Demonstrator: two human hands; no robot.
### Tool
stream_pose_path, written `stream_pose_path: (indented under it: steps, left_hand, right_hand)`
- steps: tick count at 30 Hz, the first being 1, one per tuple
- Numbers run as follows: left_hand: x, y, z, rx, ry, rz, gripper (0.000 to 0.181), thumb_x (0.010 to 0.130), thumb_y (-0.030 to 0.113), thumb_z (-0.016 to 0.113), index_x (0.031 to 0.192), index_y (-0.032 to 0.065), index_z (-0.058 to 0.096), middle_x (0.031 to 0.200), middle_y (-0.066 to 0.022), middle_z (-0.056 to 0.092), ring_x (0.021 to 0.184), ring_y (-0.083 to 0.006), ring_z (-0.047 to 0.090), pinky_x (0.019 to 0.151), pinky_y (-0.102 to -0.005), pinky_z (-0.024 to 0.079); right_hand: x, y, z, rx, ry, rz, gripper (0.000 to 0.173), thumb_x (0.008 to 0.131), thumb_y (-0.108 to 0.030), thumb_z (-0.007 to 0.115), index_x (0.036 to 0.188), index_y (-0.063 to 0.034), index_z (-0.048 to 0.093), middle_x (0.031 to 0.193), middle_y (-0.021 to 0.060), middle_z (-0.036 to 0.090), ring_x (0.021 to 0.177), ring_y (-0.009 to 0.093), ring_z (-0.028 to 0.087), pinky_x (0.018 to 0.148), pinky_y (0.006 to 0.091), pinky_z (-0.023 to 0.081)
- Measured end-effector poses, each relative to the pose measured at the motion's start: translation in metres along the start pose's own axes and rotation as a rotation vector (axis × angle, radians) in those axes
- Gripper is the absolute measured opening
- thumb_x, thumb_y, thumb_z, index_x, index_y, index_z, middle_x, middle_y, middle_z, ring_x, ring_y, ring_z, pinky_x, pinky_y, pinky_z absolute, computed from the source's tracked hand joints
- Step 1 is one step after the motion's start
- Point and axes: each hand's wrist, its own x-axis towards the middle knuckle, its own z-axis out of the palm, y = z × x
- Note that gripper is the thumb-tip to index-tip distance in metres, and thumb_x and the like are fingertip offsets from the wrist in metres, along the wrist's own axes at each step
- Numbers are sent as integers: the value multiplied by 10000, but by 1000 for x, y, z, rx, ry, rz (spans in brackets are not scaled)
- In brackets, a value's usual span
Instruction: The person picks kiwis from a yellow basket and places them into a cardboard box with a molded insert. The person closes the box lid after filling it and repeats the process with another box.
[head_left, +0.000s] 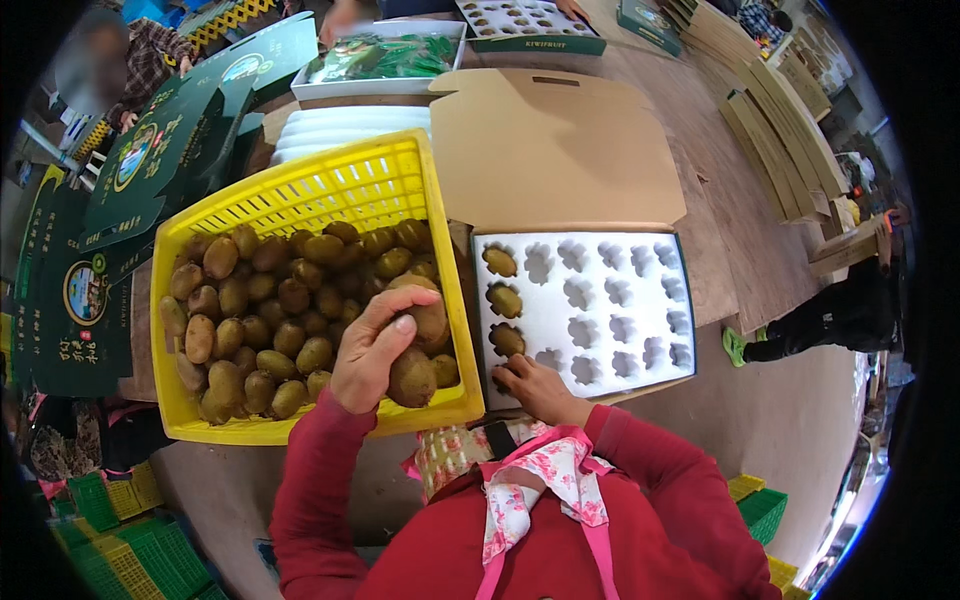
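My left hand (381, 341) is over the right side of a yellow plastic crate (315, 431), its fingers and thumb around a brown kiwifruit (426, 315). Just below that hand sits another large kiwifruit (412, 377); whether the palm touches it is unclear. Many loose kiwifruit (289, 296) fill the crate. To its right stands an open carton with a white foam tray (555, 319) of flower-shaped hollows. Three kiwifruit (505, 300) rest in its left column. My right hand (544, 391) reaches into the tray's near-left corner; its fingertips cover the hollow and whatever is in it.
The carton's brown lid (555, 150) stands raised behind it. White foam sheets (352, 129) and a white box of green packets (386, 56) lie beyond the crate. Green flattened cartons (150, 157) overlap at left. Folded cardboard (787, 142) is stacked at right. Other people work around the table.
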Motion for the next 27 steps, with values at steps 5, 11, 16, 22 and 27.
stream_pose_path:
  steps: [5, 11, 16, 22, 27]
  left_hand:
    - [-6, 4, 3, -85, 30, -44, 537, 850, 50, 503, 1370, 36, 368, 1222, -70, 511, 1164, -158, 447, 1020, -308, 307]
    - [-4, 5, 22, -25, -90, 69, 848, 805, 27, 589, 1457, 77, 49, 1295, -166, 419, 1167, -217, 459, 999, -328, 347]
    - [-8, 1, 25, 113, -154, 58, 831, 839, 86, 580, 1460, 75, 26, 1317, -195, 426, 1181, -245, 469, 995, -335, 355]
    - [-7, -2, 25, 208, -225, 53, 803, 850, 99, 578, 1453, 47, 50, 1359, -244, 384, 1224, -293, 457, 995, -333, 362]
    - [-9, 2, 27, 275, -105, 55, 795, 840, 69, 578, 1446, 33, 64, 1359, -189, 375, 1035, -211, 546, 866, -283, 437]
  right_hand:
    - [18, -7, -44, 629, 19, 231, 622, 764, -155, 701, 1309, -91, 407, 1026, 99, 568, 828, 217, 584, 706, 303, 478]
    - [63, -91, -161, 869, 234, -182, 679, 753, -292, 742, 1333, -121, 432, 1223, 76, 408, 996, 183, 473, 772, 296, 446]
    - [67, -68, -129, 1109, 185, -117, 646, 741, -216, 757, 1302, -101, 458, 1195, 67, 410, 968, 141, 484, 753, 261, 444]
    - [57, -76, -118, 1552, 159, 114, 678, 760, -171, 750, 1320, -86, 378, 1146, 68, 459, 1015, 137, 502, 870, 263, 448]
    - [63, -40, -107, 1488, 315, 254, 597, 728, -141, 770, 1216, -42, 439, 1060, 62, 501, 996, 138, 505, 818, 258, 452]
